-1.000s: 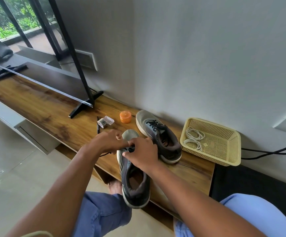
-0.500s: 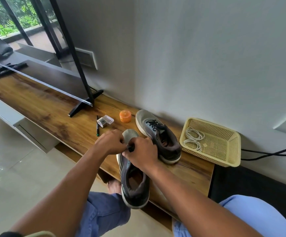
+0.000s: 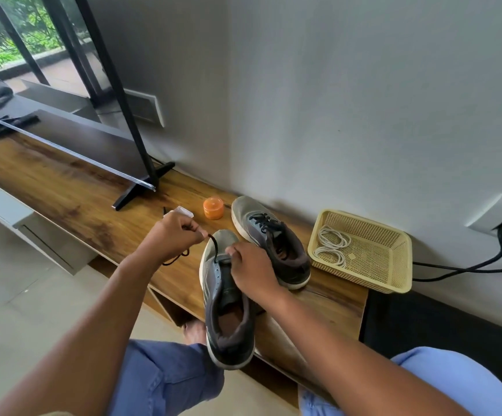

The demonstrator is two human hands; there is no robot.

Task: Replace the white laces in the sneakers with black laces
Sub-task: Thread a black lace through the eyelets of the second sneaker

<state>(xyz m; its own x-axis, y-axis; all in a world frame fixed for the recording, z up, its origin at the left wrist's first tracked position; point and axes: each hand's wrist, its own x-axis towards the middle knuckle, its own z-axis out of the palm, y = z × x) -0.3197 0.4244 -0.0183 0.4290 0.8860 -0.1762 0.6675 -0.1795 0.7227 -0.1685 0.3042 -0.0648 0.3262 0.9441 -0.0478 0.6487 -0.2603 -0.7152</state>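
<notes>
The left hand (image 3: 173, 235) pinches the black lace (image 3: 213, 246), drawn toward eleven o'clock from the shoe's (image 3: 225, 307) toe eyelet. The right hand (image 3: 251, 270) grips the shoe, whose long axis runs twelve to six.

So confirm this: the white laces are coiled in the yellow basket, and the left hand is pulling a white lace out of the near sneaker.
Not quite. In the head view the left hand pulls a black lace, not white, from the near sneaker. The white laces do lie coiled in the yellow basket.
</notes>
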